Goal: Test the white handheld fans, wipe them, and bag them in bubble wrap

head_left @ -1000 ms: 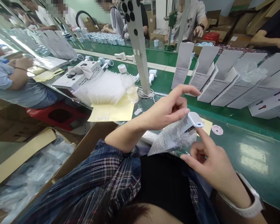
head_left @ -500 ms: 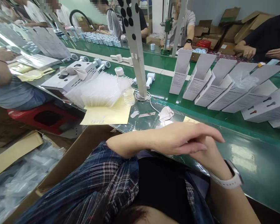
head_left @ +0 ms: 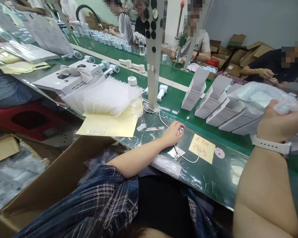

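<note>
My left hand (head_left: 172, 135) is closed over a small crumpled white cloth (head_left: 180, 131) on the green bench, most of it hidden by the fingers. A white cable (head_left: 192, 161) runs beside that hand, near a yellow note (head_left: 203, 148) with red writing. At the right, my right hand (head_left: 280, 124), with a white watch strap at the wrist, grips a clear plastic bag (head_left: 258, 94). Something pale inside the bag is too blurred to name. The bag is in front of a row of open white boxes (head_left: 211, 102).
A water bottle (head_left: 135, 99), a stack of clear plastic sleeves (head_left: 106, 97) and a yellow sheet (head_left: 109, 125) lie left of a metal post (head_left: 153, 66). Below at left stands a carton (head_left: 64, 178) with plastic bags. Co-workers sit across the green conveyor (head_left: 173, 100).
My hands, crossed before, have come apart. The left has closed on the crumpled cloth; the right has reached to the right and taken hold of the plastic bag among the boxes.
</note>
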Tool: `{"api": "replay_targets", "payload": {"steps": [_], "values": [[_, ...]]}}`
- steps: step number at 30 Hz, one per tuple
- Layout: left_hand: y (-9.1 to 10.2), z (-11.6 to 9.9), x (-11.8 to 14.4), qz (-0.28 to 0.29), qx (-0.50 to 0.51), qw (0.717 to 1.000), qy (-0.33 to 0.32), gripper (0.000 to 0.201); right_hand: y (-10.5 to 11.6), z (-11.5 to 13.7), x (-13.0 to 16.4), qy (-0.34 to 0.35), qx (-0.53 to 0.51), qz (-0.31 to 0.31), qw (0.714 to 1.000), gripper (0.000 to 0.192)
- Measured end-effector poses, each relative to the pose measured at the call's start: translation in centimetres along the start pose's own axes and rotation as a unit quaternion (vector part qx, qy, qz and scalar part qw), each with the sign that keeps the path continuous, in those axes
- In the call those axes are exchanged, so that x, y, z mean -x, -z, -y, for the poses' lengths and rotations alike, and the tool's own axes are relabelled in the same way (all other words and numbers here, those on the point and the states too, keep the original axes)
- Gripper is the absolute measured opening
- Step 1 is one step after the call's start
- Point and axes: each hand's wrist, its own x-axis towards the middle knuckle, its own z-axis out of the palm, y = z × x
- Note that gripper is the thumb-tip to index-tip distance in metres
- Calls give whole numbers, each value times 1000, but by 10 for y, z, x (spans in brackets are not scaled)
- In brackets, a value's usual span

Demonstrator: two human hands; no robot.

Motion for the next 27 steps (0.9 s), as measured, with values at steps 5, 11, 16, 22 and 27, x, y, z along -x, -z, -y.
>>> {"api": "replay_targets", "payload": {"steps": [5,11,16,22,27], "values": [[2,-1,3,12,-9,1000,16,32,-21,8,16,-36,24,-14,999,37],[3,-5,6,32,-8,999,17,35,-16,12,7,26,45,127,991,55],[2,-6,9,51,-12,998,23,35,7,21,3,111,5,233,966,45],[0,-4,9,73,-21,997,29,34,22,24,8,181,-74,313,929,36],[1,-1,8,77,-23,996,35,35,13,10,-12,101,-2,337,936,30]]}}
